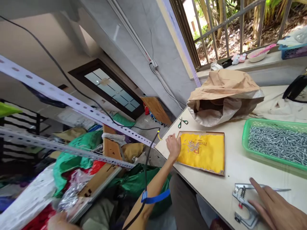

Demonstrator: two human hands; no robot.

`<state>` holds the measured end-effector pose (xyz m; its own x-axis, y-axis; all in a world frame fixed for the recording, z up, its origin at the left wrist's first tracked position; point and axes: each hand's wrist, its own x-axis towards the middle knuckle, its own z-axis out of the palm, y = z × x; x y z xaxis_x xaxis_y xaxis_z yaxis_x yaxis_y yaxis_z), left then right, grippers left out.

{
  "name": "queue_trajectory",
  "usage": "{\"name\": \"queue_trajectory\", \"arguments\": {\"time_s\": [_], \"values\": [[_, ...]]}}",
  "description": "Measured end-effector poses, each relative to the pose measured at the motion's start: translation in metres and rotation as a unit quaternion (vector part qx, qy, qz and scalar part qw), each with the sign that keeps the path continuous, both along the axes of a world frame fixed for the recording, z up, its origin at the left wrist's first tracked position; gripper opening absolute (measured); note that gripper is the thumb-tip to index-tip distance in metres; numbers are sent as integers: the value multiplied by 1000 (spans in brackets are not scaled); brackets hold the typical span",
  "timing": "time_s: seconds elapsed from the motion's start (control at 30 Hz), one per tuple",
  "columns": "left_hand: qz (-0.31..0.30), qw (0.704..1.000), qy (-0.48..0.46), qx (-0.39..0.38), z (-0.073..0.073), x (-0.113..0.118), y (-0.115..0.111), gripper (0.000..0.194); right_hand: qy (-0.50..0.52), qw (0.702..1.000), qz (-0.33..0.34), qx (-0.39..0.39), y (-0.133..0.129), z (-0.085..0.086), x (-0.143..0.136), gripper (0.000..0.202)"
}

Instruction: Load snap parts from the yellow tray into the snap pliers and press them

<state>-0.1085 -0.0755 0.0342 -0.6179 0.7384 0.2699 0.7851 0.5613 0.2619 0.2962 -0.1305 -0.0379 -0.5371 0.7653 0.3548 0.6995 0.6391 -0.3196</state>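
My left hand (173, 147) is at the left edge of a shallow tray lined with yellow printed material (211, 153). Its thumb lies along the rim, apart from the loosely bent fingers. A small pile of silvery metal pieces (193, 146) rests on the yellow lining. At the lower right, my right hand (273, 201) reaches over metal hand pliers (248, 212) with a spring and a red tip. Its fingers are spread, not wrapped around the handles; whether they touch the tool is unclear. A green plastic basket (245, 135) full of similar metal pieces stands beyond it.
Green-handled scissors (183, 123) and an open brown paper bag (225, 86) are on the white table (240, 166). A black cable (146, 159) runs to a blue wrist strap (157, 196). Perforated metal bars (79, 105) cross the left. Another, blurred hand (62, 222) shows lower left.
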Motion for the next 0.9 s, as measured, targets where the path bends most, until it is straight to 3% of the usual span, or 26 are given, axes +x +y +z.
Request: {"name": "queue_trajectory", "arguments": {"time_s": [0.07, 0.13, 0.2, 0.27, 0.53, 0.9], "values": [[56, 994, -44, -79, 3, -22, -12, 34, -17, 1000, -4, -15, 28, 32, -42, 52], [58, 989, -78, -110, 1, -35, -20, 28, -51, 996, -24, -70, 57, 55, -84, 52], [35, 988, -103, -113, -3, -42, -27, 19, -79, 987, -46, -129, 81, 66, -116, 53], [17, 987, -118, -109, -7, -45, -35, 20, -89, 982, -52, -161, 96, 67, -133, 51], [1, 991, -117, -66, -15, -48, -51, 29, -46, 988, -49, -137, 108, 40, -124, 57], [6, 992, -63, -112, -19, -43, -54, 32, -132, 961, -85, -230, 104, 63, -138, 53]]}}
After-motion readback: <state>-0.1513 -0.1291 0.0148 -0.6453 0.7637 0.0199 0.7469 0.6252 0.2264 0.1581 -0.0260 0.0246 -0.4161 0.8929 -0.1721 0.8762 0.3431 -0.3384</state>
